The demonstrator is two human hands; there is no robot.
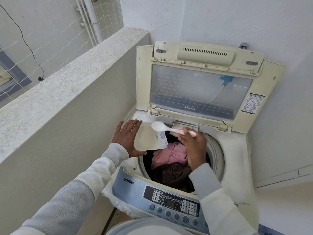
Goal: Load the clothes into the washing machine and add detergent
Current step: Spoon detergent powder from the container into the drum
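A low wall point(71, 92) is running along the left. Beside it, the left hand point(127, 139) is cupping a tilted tub point(149, 139) of detergent, fingers spread against its side, over the left rim of the washer point(237, 150). Just right of the tub, a spoon point(162, 127) heaped with white powder is hovering above the drum opening. The right hand point(194, 146) is pinching the spoon's handle. Below it, pink cloth point(171, 155) and dark cloth point(174, 175) are lying inside the drum. The lid point(199, 82) is standing open behind.
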